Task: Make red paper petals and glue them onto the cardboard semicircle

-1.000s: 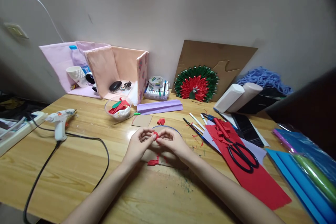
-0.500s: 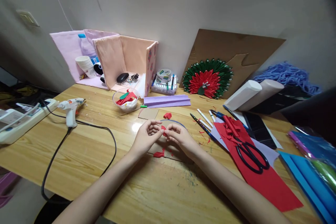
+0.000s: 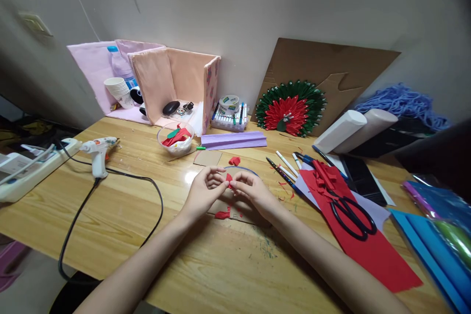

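Observation:
Between the fingertips of both hands is a small piece of red crepe paper [image 3: 229, 179]. My left hand [image 3: 208, 188] pinches it from the left, and my right hand [image 3: 250, 189] pinches it from the right. Both hands are above a piece of brown cardboard [image 3: 239, 210] that has a rounded blue edge at its far side. On that cardboard lies a red paper scrap [image 3: 222, 215], close to its near left edge. Just beyond my fingers sits a crumpled red paper piece [image 3: 234, 161].
At the left stands a glue gun [image 3: 98, 154] with its black cable looping over the table. A clear bowl [image 3: 175, 140] holds paper scraps. To the right, black-handled scissors [image 3: 353, 218] rest on red paper [image 3: 382, 260]. A red-and-green flower-like craft [image 3: 290, 108] leans on cardboard behind.
The red paper between my fingertips has turned slightly and now stands up more, showing a pointed top. My hands have stayed in nearly the same place.

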Demonstrator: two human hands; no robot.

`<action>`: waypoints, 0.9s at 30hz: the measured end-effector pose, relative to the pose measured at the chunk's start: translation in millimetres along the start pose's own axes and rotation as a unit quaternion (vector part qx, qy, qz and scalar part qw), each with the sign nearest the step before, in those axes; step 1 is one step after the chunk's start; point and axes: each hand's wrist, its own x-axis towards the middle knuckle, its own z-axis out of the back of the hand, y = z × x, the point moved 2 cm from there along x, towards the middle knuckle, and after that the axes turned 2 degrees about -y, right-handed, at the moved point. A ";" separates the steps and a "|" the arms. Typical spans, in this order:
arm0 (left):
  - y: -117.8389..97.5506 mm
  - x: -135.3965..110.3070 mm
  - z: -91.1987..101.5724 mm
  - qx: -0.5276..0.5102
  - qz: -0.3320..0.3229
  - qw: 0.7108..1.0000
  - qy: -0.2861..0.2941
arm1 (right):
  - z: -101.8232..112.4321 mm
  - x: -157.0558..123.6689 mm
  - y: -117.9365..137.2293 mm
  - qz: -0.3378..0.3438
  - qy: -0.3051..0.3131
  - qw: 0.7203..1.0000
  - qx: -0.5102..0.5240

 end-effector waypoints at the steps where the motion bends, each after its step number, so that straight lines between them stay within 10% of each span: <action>1: 0.1 -0.5 -0.5 0.009 -0.002 1.000 0.006 | 0.1 0.4 0.0 0.002 -0.001 1.000 -0.003; 21: 4.8 1.1 -2.0 0.052 -0.018 0.998 0.015 | 12.4 11.0 -0.2 0.086 -0.011 0.989 -0.117; 27: 8.9 3.3 -0.8 0.069 -0.014 0.997 0.002 | 51.0 32.2 7.2 0.153 -0.158 0.947 -0.233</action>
